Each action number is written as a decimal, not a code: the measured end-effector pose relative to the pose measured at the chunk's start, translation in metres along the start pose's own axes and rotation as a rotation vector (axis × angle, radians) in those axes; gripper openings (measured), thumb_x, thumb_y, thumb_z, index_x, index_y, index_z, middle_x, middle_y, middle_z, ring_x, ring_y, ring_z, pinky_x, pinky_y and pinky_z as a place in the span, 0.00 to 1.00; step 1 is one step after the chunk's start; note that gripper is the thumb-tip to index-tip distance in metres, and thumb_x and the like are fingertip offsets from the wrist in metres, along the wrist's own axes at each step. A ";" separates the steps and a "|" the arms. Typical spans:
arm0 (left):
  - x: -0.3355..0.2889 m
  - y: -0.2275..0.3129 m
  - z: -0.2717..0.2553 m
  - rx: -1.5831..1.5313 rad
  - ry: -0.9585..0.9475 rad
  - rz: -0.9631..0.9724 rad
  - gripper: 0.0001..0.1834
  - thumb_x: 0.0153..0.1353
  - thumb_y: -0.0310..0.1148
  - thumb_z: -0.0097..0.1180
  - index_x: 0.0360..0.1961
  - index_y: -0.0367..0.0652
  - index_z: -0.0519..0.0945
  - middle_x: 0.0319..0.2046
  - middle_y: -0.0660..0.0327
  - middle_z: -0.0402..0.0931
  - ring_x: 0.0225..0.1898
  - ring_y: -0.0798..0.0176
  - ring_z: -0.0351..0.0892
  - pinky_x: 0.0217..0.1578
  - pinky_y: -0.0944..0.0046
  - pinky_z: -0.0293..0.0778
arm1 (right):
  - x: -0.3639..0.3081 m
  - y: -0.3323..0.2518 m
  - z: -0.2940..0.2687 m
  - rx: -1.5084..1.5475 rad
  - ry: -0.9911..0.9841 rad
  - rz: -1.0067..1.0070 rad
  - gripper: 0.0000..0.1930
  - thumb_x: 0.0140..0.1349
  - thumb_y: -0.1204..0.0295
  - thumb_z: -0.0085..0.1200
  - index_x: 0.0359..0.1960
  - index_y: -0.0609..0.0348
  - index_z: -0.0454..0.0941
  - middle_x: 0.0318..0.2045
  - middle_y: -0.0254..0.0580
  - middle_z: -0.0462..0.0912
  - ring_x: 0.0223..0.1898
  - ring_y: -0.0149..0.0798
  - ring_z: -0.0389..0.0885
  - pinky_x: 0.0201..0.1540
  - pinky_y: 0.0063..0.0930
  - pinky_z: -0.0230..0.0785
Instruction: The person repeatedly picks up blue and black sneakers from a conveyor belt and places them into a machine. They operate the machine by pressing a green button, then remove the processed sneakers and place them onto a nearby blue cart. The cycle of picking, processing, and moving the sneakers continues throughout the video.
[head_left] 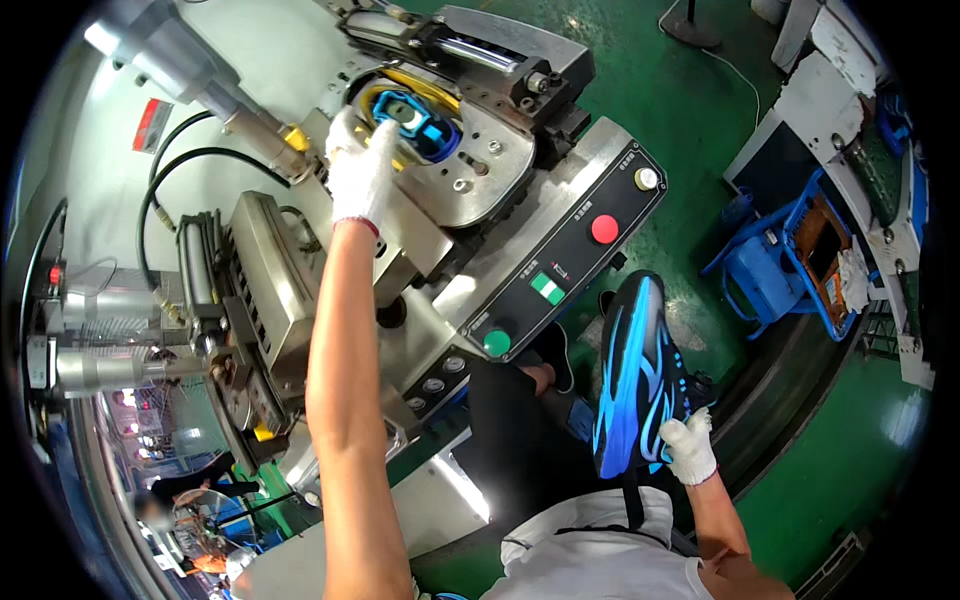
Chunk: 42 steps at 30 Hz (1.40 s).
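Observation:
My right hand (690,448), in a white glove, grips a black sneaker (640,375) near its lower right end. The sneaker is held up lengthwise, with bright blue streaks along its sole and side. My left hand (360,172), also gloved in white, reaches to the press machine's (480,190) metal fixture, its thumb and fingers apart. Just right of its fingertips, a blue and dark shoe-like piece (432,135) sits in the fixture, partly surrounded by a yellow band (425,88). Whether my fingers touch that piece, I cannot tell.
A control panel (560,255) with a red button (604,229) and a green button (497,343) slopes across the machine's front. Metal cylinders and black hoses (205,155) crowd the left. A blue plastic stool (770,265) stands at right, near a curved workbench (835,110).

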<state>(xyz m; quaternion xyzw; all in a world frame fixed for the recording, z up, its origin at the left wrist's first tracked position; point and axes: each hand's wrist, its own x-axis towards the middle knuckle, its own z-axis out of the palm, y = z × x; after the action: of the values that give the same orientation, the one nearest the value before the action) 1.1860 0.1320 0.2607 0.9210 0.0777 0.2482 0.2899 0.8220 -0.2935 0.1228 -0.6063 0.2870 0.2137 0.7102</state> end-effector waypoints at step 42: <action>-0.450 -0.063 -0.171 -0.612 -0.649 0.108 0.25 0.51 0.23 0.62 0.53 0.47 0.84 0.54 0.49 0.77 0.60 0.38 0.79 0.67 0.42 0.73 | 0.307 -0.356 0.447 -1.733 0.117 -1.039 0.42 0.56 0.42 0.64 0.60 0.70 0.81 0.60 0.68 0.82 0.62 0.59 0.82 0.65 0.45 0.73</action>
<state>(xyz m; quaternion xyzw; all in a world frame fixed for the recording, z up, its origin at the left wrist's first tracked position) 0.7112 0.1390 0.1600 0.8258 -0.1425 -0.0269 0.5450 1.3486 0.0706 0.2256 -0.9724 -0.2322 -0.0170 0.0154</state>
